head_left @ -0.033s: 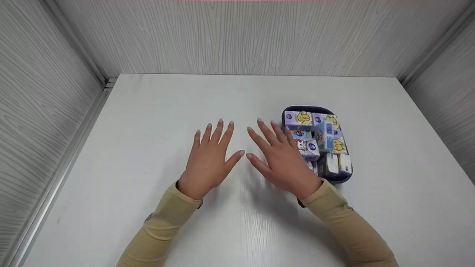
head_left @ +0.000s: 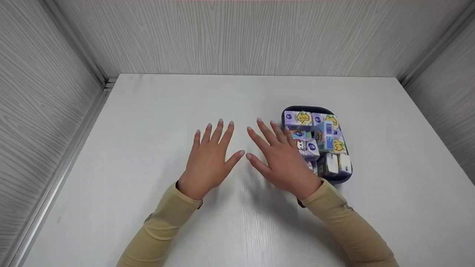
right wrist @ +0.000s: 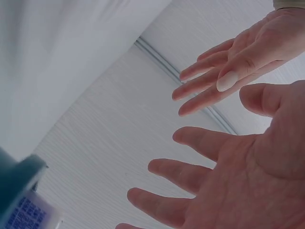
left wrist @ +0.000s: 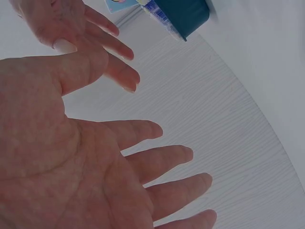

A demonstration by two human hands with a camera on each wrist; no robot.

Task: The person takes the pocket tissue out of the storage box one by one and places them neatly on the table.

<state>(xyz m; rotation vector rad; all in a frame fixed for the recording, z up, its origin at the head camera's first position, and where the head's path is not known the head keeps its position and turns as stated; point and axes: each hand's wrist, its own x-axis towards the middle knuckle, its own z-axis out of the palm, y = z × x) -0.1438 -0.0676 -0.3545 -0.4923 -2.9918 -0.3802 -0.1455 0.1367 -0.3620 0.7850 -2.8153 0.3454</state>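
Note:
Both hands hover over the white table with fingers spread and palms down, holding nothing. My left hand point(head_left: 206, 163) is at the middle of the head view, thumb pointing toward the other hand. Beside it, my right hand point(head_left: 284, 159) overlaps the left side of a dark blue tray point(head_left: 339, 180) in this view. Several small packs stand or lie in that tray, among them a purple and yellow pack point(head_left: 298, 118), a light blue pack with a barcode point(head_left: 324, 136) and a white and purple pack point(head_left: 308, 147). The right hand hides part of the tray's near left side.
A white table point(head_left: 167, 100) spreads around the hands and the tray. Grey wood-grain panels stand behind it point(head_left: 237, 37) and along both sides. In the left wrist view the tray's teal-looking wall point(left wrist: 186, 16) shows at the top.

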